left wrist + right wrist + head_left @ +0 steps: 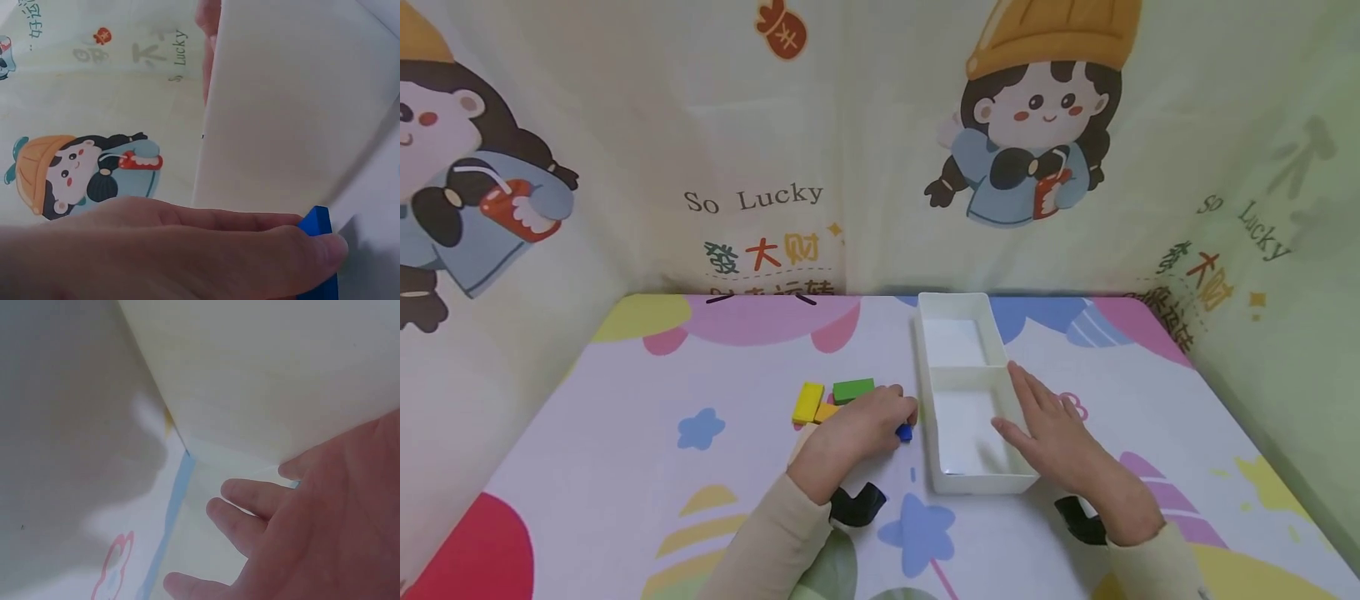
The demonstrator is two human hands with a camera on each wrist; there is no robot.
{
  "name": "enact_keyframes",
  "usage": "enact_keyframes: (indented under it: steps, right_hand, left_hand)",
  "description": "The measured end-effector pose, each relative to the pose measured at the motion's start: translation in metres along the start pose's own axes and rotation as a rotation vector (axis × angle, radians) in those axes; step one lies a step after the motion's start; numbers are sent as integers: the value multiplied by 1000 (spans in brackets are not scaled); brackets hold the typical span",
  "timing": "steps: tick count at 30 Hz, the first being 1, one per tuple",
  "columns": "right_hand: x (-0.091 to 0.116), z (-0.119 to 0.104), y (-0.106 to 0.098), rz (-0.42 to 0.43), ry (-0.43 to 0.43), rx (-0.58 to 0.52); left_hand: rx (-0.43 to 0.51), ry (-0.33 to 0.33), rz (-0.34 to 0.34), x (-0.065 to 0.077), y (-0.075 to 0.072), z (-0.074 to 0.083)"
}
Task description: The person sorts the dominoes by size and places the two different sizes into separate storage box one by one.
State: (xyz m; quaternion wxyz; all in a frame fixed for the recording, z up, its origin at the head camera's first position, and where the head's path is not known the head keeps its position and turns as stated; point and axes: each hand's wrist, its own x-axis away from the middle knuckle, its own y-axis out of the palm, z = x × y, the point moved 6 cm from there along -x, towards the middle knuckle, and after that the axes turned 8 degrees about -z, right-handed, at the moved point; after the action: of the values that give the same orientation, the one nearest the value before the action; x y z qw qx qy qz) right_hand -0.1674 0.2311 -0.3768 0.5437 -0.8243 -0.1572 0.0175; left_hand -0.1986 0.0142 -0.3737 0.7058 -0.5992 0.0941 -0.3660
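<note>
My left hand [868,425] pinches a blue block [905,432] between thumb and fingers, just left of a white two-compartment box [934,454]. In the left wrist view the blue block [322,284] shows at the fingertips, near the white box wall [294,106]. My right hand [1067,442] lies along the box's right side with fingers extended, the thumb over the front compartment. In the right wrist view the right hand's fingers [240,525] are spread beside the box's outer wall [269,375]. Beside the left hand lie a yellow block [808,402], a green block [853,391] and a partly hidden orange block [826,412].
The table [625,467] wears a white cover printed with coloured shapes. A printed curtain [880,150] rises behind its back edge and along both sides. Black straps [857,505] are at both wrists.
</note>
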Motion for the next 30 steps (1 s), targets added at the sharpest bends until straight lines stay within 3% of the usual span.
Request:
enact_keyframes:
  steps: [4,7,15,20,25,30]
  right_hand:
    - [0,1,-1,5,1,3]
    - [1,1,0,1,-2,1]
    - [1,1,1,-1,8,10]
    - [1,1,0,-3,21,19]
    - [1,1,-1,2,19,16]
    - [3,1,-1,8,18,30]
  left_hand:
    - [24,4,9,-1,-5,1]
    - [3,4,53,2,-11,3]
    - [-158,43,301,17,-36,19]
    - [-178,87,398,26,-46,32]
    - [-188,185,421,28,-47,47]
    - [-206,269,346,21,-38,68]
